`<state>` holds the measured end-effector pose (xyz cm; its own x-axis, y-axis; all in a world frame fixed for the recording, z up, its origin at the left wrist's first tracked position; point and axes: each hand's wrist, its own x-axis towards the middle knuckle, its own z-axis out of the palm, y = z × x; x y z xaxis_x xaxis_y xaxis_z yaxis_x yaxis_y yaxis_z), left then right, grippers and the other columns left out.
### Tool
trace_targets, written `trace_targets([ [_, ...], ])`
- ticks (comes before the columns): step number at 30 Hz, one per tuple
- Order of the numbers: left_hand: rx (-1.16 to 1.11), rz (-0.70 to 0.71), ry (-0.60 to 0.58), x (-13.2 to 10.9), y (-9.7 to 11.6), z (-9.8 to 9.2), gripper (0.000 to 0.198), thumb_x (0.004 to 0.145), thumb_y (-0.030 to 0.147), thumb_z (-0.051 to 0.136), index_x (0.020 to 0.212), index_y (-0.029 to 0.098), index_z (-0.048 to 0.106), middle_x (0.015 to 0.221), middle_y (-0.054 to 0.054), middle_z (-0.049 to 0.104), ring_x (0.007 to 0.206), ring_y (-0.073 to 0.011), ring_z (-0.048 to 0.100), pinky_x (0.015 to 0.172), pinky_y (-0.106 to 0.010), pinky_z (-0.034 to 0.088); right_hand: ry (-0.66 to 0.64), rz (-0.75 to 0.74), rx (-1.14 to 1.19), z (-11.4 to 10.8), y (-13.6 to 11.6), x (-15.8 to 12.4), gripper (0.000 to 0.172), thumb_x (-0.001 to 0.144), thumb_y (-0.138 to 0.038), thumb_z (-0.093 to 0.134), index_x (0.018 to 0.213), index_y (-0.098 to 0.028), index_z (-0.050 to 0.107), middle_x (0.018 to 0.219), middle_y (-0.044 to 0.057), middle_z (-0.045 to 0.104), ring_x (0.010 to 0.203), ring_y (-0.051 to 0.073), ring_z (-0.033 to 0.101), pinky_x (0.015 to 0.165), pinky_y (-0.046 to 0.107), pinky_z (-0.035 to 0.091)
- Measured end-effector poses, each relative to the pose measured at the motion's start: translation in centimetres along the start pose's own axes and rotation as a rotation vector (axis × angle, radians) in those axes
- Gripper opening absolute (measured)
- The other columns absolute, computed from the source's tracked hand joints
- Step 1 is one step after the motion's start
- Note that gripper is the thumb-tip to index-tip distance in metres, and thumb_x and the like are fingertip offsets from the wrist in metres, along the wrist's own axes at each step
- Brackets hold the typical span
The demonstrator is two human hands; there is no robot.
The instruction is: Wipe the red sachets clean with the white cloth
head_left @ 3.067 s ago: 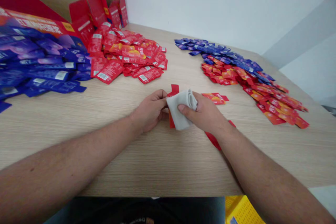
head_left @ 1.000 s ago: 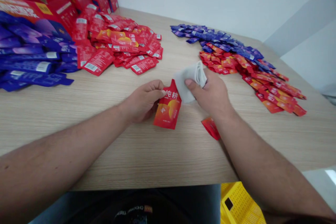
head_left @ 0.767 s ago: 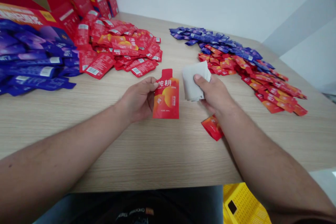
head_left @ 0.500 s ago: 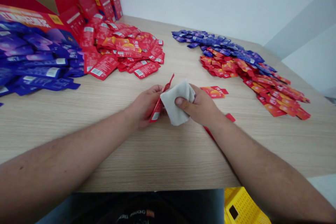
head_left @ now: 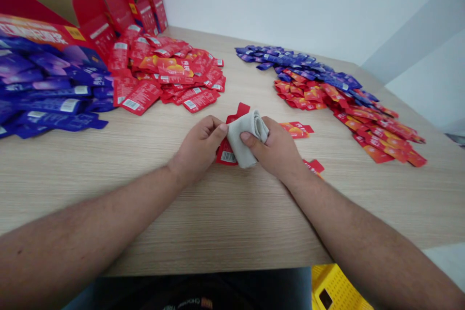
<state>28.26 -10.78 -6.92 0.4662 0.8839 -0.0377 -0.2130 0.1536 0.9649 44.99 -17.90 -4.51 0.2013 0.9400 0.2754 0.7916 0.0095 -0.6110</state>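
In the middle of the table, a red flat packet (head_left: 227, 153) with a white barcode label stands partly behind a folded grey-white ribbed cloth (head_left: 242, 143). My left hand (head_left: 200, 147) is closed in a pinch at the packet's left edge. Its thumb tip meets the cloth's left corner, and the other fingertips are partly hidden. My right hand (head_left: 278, 147) is wrapped round the cloth, thumb pressed on the front, with its fingers hidden behind. Just beyond this hand lies an orange-and-red packet (head_left: 296, 130). Another red packet (head_left: 315, 166) is half covered by my right forearm.
Blue-purple packets (head_left: 54, 92) and red packets (head_left: 174, 70) are heaped at the left, before open red boxes (head_left: 94, 24). Rows of blue packets (head_left: 308, 68) and orange-red packets (head_left: 385, 135) lie at the right. Below the table edge is a yellow basket (head_left: 337, 286).
The red packet has turned from nearly edge-on to facing me, behind the cloth. My left hand has shifted its grip, thumb now on top at the cloth's corner. The cloth's upper edge is more curled.
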Motion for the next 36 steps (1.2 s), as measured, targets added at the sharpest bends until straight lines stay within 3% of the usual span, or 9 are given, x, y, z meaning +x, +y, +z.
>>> trace_targets([
  [7,0.165,-0.104,-0.129,-0.2,0.2,0.3,0.01,0.081,0.02,0.067,0.075,0.02,0.059,0.067,-0.001,0.064,0.058,-0.0145,0.061,0.055,-0.024,0.048,0.021,-0.018,-0.004,-0.5,0.4,0.4,0.03,0.085,-0.052,0.06,0.085,-0.022,0.055,0.082,0.004,0.065,0.076,0.022,0.058,0.067,0.034,0.042],
  [11,0.307,-0.062,-0.122,-0.2,0.1,0.3,0.008,0.078,0.017,0.066,0.072,0.018,0.061,0.065,-0.001,0.063,0.056,-0.0129,0.058,0.052,-0.022,0.045,0.059,0.013,-0.008,-0.5,0.3,0.4,0.032,0.085,-0.053,0.059,0.086,-0.022,0.056,0.083,0.005,0.066,0.077,0.022,0.058,0.067,0.034,0.042],
  [13,0.235,-0.092,-0.103,-0.2,-0.1,0.3,0.007,0.08,0.019,0.065,0.074,0.019,0.061,0.064,0.0,0.063,0.054,-0.0135,0.058,0.051,-0.024,0.046,0.056,0.028,-0.02,-0.7,0.0,0.3,0.031,0.085,-0.052,0.059,0.088,-0.021,0.057,0.083,0.005,0.066,0.077,0.022,0.059,0.066,0.034,0.042],
  [17,-0.042,-0.19,-0.059,-0.1,0.0,0.7,0.011,0.075,0.015,0.068,0.074,0.019,0.057,0.065,0.0,0.062,0.056,-0.0134,0.058,0.052,-0.025,0.048,-0.187,-0.094,-0.032,-1.5,-0.6,0.0,0.029,0.083,-0.048,0.063,0.093,-0.021,0.06,0.088,0.005,0.067,0.078,0.022,0.059,0.068,0.033,0.041],
  [21,-0.133,-0.252,-0.076,-0.1,0.5,1.0,0.012,0.077,0.015,0.065,0.074,0.019,0.054,0.061,0.002,0.056,0.052,-0.0128,0.054,0.05,-0.026,0.048,-0.086,-0.091,-0.142,-2.0,-0.7,-0.1,0.03,0.085,-0.05,0.061,0.087,-0.02,0.058,0.083,0.005,0.063,0.077,0.021,0.056,0.067,0.033,0.038],
  [26,-0.128,-0.235,-0.029,0.0,0.5,0.9,0.013,0.078,0.013,0.063,0.073,0.019,0.052,0.06,0.002,0.054,0.051,-0.01,0.049,0.048,-0.021,0.042,-0.269,-0.285,-0.163,-1.5,-0.9,-0.3,0.028,0.085,-0.047,0.064,0.081,-0.021,0.055,0.082,0.002,0.059,0.074,0.018,0.051,0.067,0.03,0.036],
  [30,-0.147,-0.228,-0.004,0.1,0.8,0.9,0.013,0.078,0.011,0.059,0.073,0.019,0.05,0.059,0.003,0.053,0.05,-0.0101,0.049,0.048,-0.022,0.042,-0.133,-0.258,-0.199,-1.3,-1.2,-0.6,0.029,0.087,-0.047,0.063,0.08,-0.021,0.054,0.078,0.002,0.055,0.076,0.018,0.05,0.067,0.03,0.035],
  [34,-0.101,-0.239,0.028,0.0,1.1,1.1,0.013,0.08,0.01,0.056,0.073,0.019,0.05,0.054,0.004,0.05,0.046,-0.0094,0.045,0.043,-0.02,0.036,-0.31,-0.356,-0.228,-1.1,-1.3,-0.8,0.024,0.085,-0.042,0.067,0.084,-0.02,0.058,0.085,0.003,0.057,0.078,0.018,0.052,0.068,0.03,0.036],
  [36,-0.103,-0.219,0.021,0.0,1.1,1.1,0.013,0.079,0.009,0.056,0.073,0.019,0.05,0.055,0.004,0.05,0.046,-0.0094,0.046,0.044,-0.02,0.037,-0.253,-0.34,-0.233,-1.0,-1.3,-0.8,0.023,0.085,-0.041,0.067,0.085,-0.02,0.059,0.085,0.003,0.058,0.08,0.019,0.052,0.07,0.03,0.037],
])
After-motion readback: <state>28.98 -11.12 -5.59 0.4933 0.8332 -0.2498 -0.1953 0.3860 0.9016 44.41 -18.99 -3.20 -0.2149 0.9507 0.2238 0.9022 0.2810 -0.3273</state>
